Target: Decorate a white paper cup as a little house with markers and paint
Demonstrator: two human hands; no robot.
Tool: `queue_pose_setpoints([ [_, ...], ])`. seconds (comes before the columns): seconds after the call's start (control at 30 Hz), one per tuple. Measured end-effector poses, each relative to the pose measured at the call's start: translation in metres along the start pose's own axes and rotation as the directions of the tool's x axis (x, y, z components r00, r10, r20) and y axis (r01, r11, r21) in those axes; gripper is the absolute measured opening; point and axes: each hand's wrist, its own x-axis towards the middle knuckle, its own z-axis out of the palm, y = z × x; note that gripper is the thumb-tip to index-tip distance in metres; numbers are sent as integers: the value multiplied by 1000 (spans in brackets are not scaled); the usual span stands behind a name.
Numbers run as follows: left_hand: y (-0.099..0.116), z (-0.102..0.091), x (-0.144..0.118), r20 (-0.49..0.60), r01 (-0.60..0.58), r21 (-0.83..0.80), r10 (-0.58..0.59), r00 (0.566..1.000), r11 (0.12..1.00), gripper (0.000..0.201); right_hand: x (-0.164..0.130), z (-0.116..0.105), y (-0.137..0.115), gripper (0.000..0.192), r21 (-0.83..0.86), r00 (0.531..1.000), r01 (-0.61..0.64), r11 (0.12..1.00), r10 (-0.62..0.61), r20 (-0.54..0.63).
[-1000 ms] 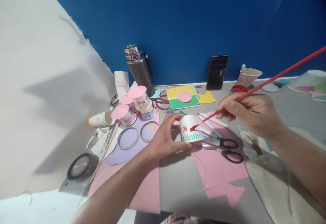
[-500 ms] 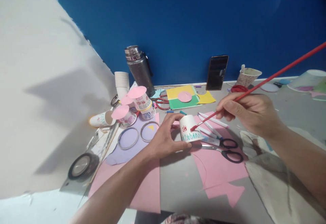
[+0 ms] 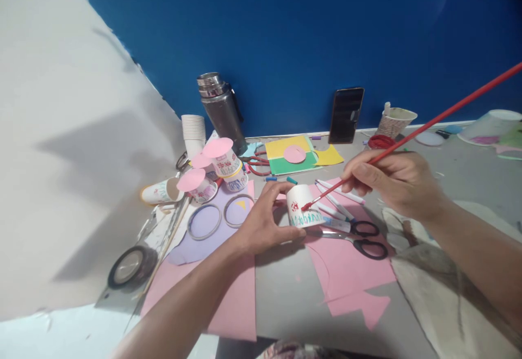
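Observation:
My left hand (image 3: 261, 223) grips a small white paper cup (image 3: 302, 206) lying on its side on the table, with green scribbles and red dabs on its wall. My right hand (image 3: 391, 182) holds a long red paintbrush (image 3: 428, 125) like a pencil. The brush's red tip touches the cup's wall beside the red dabs. Several white markers (image 3: 338, 198) and black-handled scissors (image 3: 365, 242) lie just right of the cup on pink paper (image 3: 346, 272).
Decorated cups with pink lids (image 3: 216, 168) cluster at the left, behind them a stack of white cups (image 3: 193, 130) and a steel flask (image 3: 222, 111). A phone (image 3: 346, 114) leans on the blue wall. Tape rolls (image 3: 132, 264), rings (image 3: 204, 220) and coloured paper sheets (image 3: 293, 155) lie about.
The brush tip has shifted slightly left along the cup wall, and my right hand moved a little left with it. My left hand keeps the cup still.

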Motion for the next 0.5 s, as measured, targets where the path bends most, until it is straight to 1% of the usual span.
queue_pose_setpoints([
  [0.23,2,0,0,-9,7,35,-6,1000,999,74,0,0,0,27,1,1000,9,1000,-9,-19],
  [0.33,2,-1,0,-15,-1,27,2,1000,1000,73,1,-3,1,30,-22,999,25,999,-26,-45],
  [0.5,3,-1,0,-16,16,3,-16,1000,1000,74,2,-6,2,29,-29,998,22,999,-24,-54],
])
